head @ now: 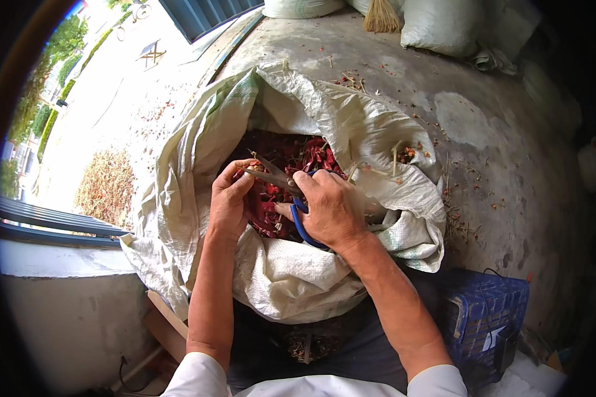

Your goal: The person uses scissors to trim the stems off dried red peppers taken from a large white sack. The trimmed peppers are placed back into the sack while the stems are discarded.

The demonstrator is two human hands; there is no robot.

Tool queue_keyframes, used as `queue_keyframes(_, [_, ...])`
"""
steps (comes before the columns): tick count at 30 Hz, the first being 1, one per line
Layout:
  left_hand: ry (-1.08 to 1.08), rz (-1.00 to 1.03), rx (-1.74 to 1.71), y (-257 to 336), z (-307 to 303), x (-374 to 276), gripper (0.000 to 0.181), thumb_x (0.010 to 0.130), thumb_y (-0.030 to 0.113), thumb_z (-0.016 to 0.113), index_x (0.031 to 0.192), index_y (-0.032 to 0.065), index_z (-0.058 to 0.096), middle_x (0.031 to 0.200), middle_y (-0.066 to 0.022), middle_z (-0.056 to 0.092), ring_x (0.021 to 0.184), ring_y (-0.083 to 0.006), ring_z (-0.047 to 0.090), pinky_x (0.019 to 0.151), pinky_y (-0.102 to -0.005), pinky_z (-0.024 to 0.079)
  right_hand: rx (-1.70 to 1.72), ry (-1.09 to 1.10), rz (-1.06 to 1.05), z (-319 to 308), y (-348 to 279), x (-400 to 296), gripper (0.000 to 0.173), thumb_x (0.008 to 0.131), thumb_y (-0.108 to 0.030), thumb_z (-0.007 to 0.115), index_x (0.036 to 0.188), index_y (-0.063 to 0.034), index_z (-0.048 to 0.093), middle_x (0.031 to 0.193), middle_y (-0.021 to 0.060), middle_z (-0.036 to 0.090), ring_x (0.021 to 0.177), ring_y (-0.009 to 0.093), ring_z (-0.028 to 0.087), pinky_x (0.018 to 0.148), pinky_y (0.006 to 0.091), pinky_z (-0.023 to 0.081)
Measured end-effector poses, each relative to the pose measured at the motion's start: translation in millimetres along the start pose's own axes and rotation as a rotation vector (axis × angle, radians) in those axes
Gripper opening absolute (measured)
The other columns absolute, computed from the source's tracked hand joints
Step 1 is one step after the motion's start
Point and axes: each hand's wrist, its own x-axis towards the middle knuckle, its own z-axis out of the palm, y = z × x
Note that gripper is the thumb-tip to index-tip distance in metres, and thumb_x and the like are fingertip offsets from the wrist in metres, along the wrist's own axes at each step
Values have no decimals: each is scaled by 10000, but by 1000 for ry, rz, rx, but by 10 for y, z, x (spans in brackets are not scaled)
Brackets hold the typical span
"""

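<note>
In my right hand (330, 208) is a pair of scissors (282, 179) with blue handles, its blades spread apart and pointing left. My left hand (232, 196) pinches a small dried red pepper (253, 167) between thumb and fingers, right at the blades. Beneath both hands a white woven sack (288, 268) gapes wide with its rim rolled down. Inside it lie dried red peppers (318, 155), dark red and wrinkled, some with pale stems. My hands cover part of them. A fold on the sack's right side holds small orange-red stem ends (406, 155).
A blue plastic crate (491, 302) with a black cable stands at lower right. Full white sacks (442, 25) and a straw broom (381, 17) are at the back. Plant scraps (459, 223) litter the concrete floor. Outside the doorway at left lies a dried heap (107, 186).
</note>
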Motion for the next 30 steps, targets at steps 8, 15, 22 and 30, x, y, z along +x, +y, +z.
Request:
queue_keyframes(8, [36,-5,108,-2,20,-21,176,948,62,635,1116,12,630,961,-50,679,788,-108,651,732,-248,544,-59,-63,8,-6,19,12,516,752,-499,797,955,-58,621,764,123,580,709,325,655,604,448,526])
queue_keyframes(15, [2,-29,203,-55,-98,39,136,986,68,597,1108,22,639,961,-27,680,806,-78,636,723,-222,525,-9,-14,75,116,0,-56,494,795,-492,780,916,-34,638,693,141,609,648,343,659,559,428,514])
queue_keyframes(22, [34,14,66,-28,61,12,161,987,95,615,1129,21,630,991,-40,687,838,-97,651,770,-252,547,355,-63,308,-24,-16,55,539,824,-570,740,760,-58,584,556,133,601,564,360,652,532,444,499])
queue_keyframes(30, [85,77,78,36,-26,63,183,968,99,643,1133,21,633,989,-60,696,827,-132,664,770,-279,559,127,-33,133,13,-25,-30,488,764,-498,806,794,-58,598,658,134,629,603,333,648,539,439,502])
